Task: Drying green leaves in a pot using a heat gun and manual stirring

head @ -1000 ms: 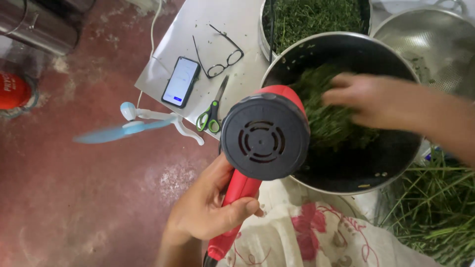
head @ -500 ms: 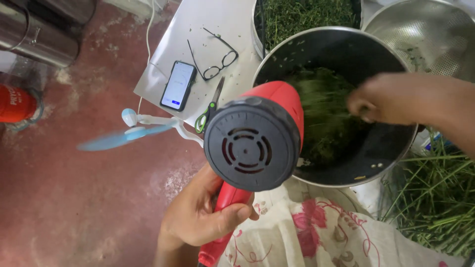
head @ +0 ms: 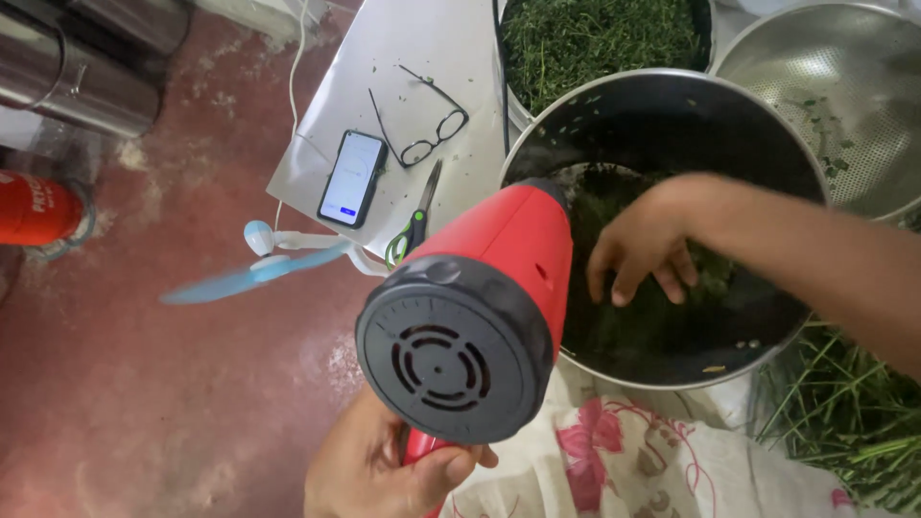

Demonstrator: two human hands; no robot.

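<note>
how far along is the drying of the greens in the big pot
Done so far: chopped greens already lie in the big dark pot. In hand: the left hand aims a red heat gun into the pot, and the right hand reaches down into the greens. Left: another container of greens sits behind, and uncut grass lies beside the pot. How dry they are cannot be told.

Hot-air gun aimed into a pan of greens

The left hand (head: 384, 470) grips the red heat gun (head: 480, 326); the right hand (head: 643, 249), fingers spread, reaches into chopped greens (head: 614, 326) inside the dark metal pan (head: 672, 115).
</note>
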